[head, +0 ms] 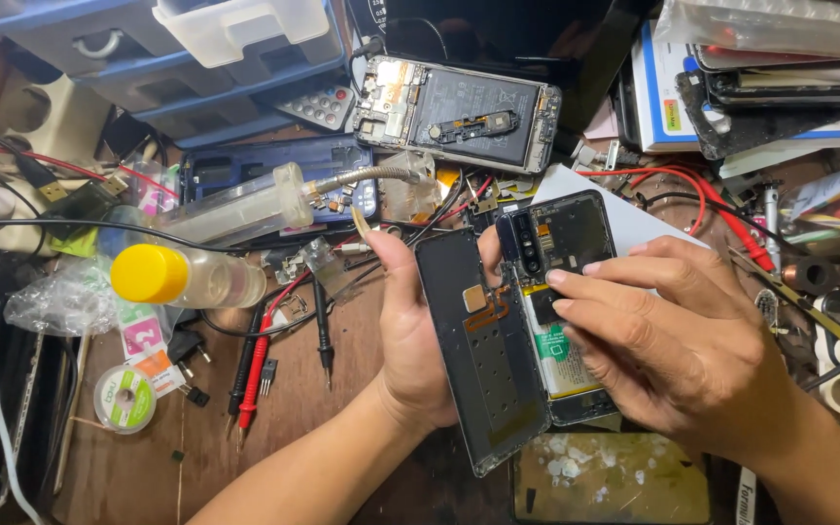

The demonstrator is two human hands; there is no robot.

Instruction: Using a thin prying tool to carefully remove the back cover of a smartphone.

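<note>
The opened phone point(561, 292) sits at the centre of the frame, its long axis running from the upper right down toward the lower middle, tilted a little. Its dark back panel point(483, 360) is swung off to the left side, edge against the phone body. My left hand point(410, 340) comes up from the lower middle and is clamped on that panel, thumb over its upper edge. My right hand point(673, 350) comes in from the lower right and lies over the phone's right half, fingertips point(561, 279) pressed down on the inner parts just below the camera block; that hand is the nearer one to the exposed board.

Around this, the tabletop point(274, 437) is crowded: another stripped phone point(459, 112) in the upper middle, a clear bottle with a yellow cap point(187, 275) at left, red and black probes point(257, 374) below it, and red wires point(712, 209) at upper right near my knuckles.
</note>
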